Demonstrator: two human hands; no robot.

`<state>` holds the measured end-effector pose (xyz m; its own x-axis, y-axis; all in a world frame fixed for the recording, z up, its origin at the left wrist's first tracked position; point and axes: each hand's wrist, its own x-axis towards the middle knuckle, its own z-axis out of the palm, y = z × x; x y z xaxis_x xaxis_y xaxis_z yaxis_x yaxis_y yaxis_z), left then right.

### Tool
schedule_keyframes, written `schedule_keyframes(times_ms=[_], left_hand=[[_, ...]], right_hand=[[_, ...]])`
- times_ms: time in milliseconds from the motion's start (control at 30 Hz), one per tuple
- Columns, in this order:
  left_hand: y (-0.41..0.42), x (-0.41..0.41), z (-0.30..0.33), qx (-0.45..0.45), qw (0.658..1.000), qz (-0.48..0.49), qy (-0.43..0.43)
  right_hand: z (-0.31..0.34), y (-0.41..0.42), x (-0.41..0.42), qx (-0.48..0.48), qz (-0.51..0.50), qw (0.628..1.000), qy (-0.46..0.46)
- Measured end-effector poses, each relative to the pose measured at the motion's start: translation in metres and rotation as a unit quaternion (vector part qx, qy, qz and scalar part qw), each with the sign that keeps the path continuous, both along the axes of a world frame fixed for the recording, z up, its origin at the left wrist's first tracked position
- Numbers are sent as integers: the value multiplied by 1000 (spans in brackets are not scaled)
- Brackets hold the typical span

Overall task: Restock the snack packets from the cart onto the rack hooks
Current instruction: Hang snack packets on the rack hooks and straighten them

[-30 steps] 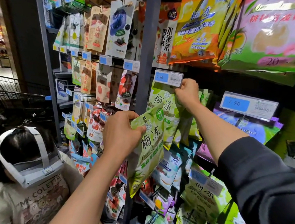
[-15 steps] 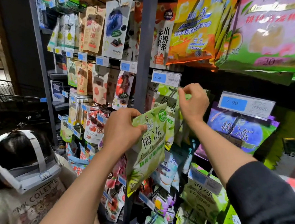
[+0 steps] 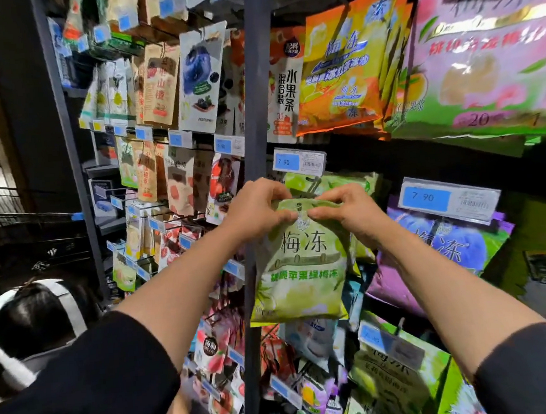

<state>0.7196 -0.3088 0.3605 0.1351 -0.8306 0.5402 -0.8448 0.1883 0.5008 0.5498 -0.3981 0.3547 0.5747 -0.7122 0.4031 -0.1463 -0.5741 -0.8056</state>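
My left hand (image 3: pixel 259 212) and right hand (image 3: pixel 344 212) cover the top edge of the green packet (image 3: pixel 299 270), so I cannot tell whether its hole is on the hook (image 3: pixel 312 184). The packets behind it are mostly hidden. Up and right of my hands, the pink packet (image 3: pixel 488 49) is blurred and cut by the frame edge, its print unreadable. The small print on the price tag (image 3: pixel 299 161) above my hands is too fine to read.

2nd person (image 3: pixel 36 326) w/ white headset (image 3: pixel 5 355), lower left
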Motion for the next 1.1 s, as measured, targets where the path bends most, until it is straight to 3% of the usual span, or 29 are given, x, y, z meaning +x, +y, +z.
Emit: schedule_keyframes(times_ms=[133, 233, 300, 700, 1100], left_hand=[[-24, 15, 10, -81, 981, 57, -164], [-38, 32, 15, 6, 952, 46, -304], [-46, 40, 11, 47, 933, 68, -350], [-53, 35, 3, 56, 936, 78, -339], [-52, 36, 1, 50, 937, 83, -336]], right_hand=[[-4, -18, 11, 30, -151, 988, -25], [1, -28, 15, 32, -233, 971, -46], [6, -31, 19, 21, -258, 964, -65], [14, -29, 50, -39, -352, 935, -22], [7, -42, 47, -22, -397, 917, -5]])
